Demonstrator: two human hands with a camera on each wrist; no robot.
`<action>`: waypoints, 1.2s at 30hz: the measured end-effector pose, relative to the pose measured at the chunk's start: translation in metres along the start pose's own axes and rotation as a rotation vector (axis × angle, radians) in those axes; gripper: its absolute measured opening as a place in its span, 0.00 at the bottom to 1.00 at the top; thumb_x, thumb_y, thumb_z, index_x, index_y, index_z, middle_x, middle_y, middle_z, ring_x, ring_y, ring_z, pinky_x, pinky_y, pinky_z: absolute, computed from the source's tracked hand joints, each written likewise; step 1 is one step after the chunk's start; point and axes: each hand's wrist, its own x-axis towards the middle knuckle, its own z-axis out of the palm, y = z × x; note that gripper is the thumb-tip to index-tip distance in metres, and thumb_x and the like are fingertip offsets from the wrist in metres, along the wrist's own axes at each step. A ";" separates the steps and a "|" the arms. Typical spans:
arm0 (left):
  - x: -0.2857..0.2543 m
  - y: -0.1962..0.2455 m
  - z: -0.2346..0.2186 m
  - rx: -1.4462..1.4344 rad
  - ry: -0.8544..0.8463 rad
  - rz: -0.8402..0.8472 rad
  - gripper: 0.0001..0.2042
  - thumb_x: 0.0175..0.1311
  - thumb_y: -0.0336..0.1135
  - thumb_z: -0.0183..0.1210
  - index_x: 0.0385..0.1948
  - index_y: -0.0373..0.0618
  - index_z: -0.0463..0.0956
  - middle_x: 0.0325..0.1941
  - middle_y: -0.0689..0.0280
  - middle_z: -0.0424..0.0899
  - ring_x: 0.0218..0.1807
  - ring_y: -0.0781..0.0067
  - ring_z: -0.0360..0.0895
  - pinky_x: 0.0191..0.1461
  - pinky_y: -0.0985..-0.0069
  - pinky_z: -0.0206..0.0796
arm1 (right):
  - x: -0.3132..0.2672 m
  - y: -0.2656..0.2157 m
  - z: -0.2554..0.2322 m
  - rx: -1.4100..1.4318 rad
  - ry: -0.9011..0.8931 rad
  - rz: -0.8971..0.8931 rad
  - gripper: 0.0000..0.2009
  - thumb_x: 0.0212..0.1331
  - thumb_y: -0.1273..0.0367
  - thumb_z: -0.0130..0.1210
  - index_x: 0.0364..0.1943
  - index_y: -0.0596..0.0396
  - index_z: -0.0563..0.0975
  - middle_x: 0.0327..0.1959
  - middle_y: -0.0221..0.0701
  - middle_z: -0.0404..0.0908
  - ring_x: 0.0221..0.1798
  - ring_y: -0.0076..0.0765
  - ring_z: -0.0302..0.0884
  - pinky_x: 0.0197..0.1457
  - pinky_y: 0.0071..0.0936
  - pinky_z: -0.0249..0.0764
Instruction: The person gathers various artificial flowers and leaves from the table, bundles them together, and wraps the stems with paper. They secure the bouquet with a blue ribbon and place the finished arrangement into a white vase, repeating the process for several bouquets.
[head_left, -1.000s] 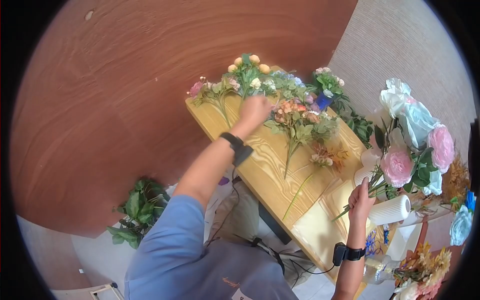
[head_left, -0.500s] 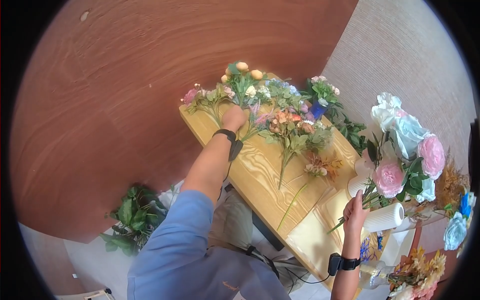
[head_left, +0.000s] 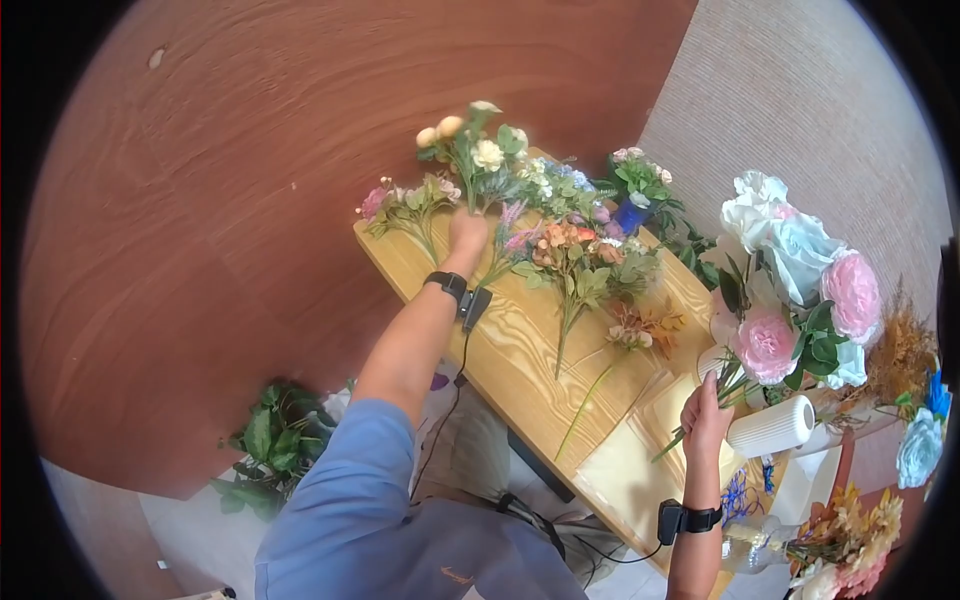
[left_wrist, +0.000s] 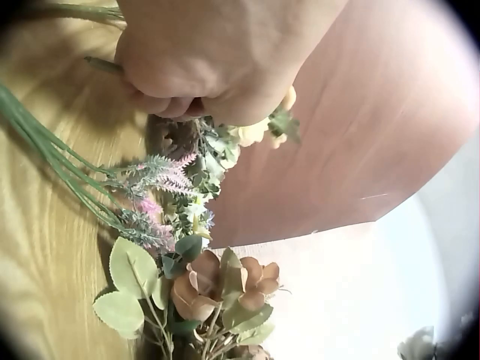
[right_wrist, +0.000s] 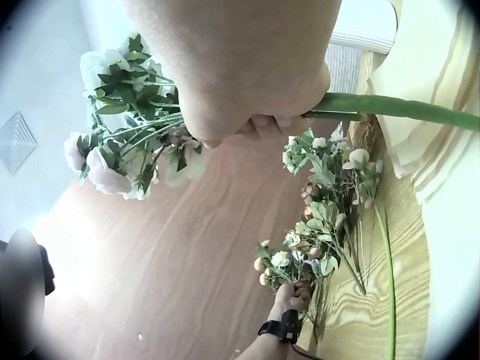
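At the far left of the table, my left hand (head_left: 468,235) grips the stem of a bunch of cream and yellow artificial flowers (head_left: 487,154). In the left wrist view the fingers are curled, and a green stem end (left_wrist: 103,65) pokes out behind them. Beside that hand lies a pink lavender-like spray (left_wrist: 161,180). My right hand (head_left: 705,418) holds a bouquet of large pale blue, white and pink artificial roses (head_left: 800,262) upright by its stems, above the table's right part. Its thick green stem (right_wrist: 405,107) sticks out below the fist.
On the wooden table (head_left: 500,340) lie orange flowers (head_left: 568,245), dusty-pink flowers (head_left: 410,205), a single stem (head_left: 583,412) and wrapping sheets (head_left: 625,455). A white ribbed vase (head_left: 772,427) lies near the right forearm; a glass vase (head_left: 750,545) is at the lower right.
My left hand has moved back left and taken up the cream and yellow flowers, which now stand higher and tilted. My right hand still holds the rose bouquet, with little movement.
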 end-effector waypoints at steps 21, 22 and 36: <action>0.027 -0.046 0.009 0.212 0.360 0.728 0.11 0.68 0.36 0.52 0.40 0.39 0.78 0.25 0.66 0.79 0.27 0.73 0.73 0.36 0.74 0.64 | 0.001 0.006 -0.001 -0.012 -0.011 0.035 0.17 0.67 0.61 0.51 0.22 0.46 0.61 0.10 0.18 0.55 0.09 0.14 0.47 0.11 0.18 0.42; 0.021 -0.032 0.003 -0.029 0.151 0.519 0.11 0.69 0.38 0.52 0.39 0.40 0.79 0.23 0.68 0.77 0.25 0.77 0.71 0.32 0.77 0.62 | 0.002 0.007 -0.001 -0.011 -0.012 0.047 0.16 0.67 0.61 0.51 0.22 0.46 0.62 0.10 0.18 0.55 0.09 0.14 0.47 0.12 0.18 0.42; -0.009 0.016 -0.027 -0.663 -0.378 0.015 0.14 0.71 0.42 0.49 0.44 0.39 0.74 0.16 0.67 0.75 0.15 0.85 0.61 0.18 0.85 0.46 | 0.000 0.006 0.002 -0.002 -0.024 0.076 0.16 0.66 0.61 0.53 0.22 0.45 0.62 0.11 0.18 0.56 0.10 0.14 0.48 0.12 0.17 0.43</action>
